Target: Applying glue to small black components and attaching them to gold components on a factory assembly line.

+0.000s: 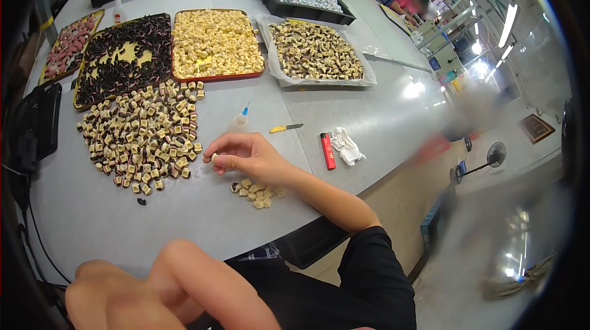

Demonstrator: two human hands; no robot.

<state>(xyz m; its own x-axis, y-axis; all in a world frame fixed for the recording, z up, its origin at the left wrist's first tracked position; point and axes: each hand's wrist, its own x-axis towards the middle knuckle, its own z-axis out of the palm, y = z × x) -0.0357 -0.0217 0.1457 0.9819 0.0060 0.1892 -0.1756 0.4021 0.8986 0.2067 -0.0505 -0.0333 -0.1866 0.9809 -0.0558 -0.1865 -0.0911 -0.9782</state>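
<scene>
My right hand (249,156) is over the grey table, thumb and fingertips pinched on a small cream-coloured piece (214,157), mostly covered by the fingers. Just below this hand lies a little heap of loose cream pieces (259,194). To its left spreads a wide pile of small blocky pieces (144,136), cream with dark and pinkish sides. Behind the hand stands a clear squeeze bottle (238,122) with a blue needle tip. My left hand (117,296) is very near the camera at the lower left, its fingers not distinguishable.
Across the back stand trays of pink pieces (69,47), black pieces (126,56), cream pieces (215,41) and black-and-cream pieces (316,52). Right of my hand are a yellow-handled knife (286,127), red lighter (327,151) and crumpled tissue (347,146). A black device (40,121) borders the left.
</scene>
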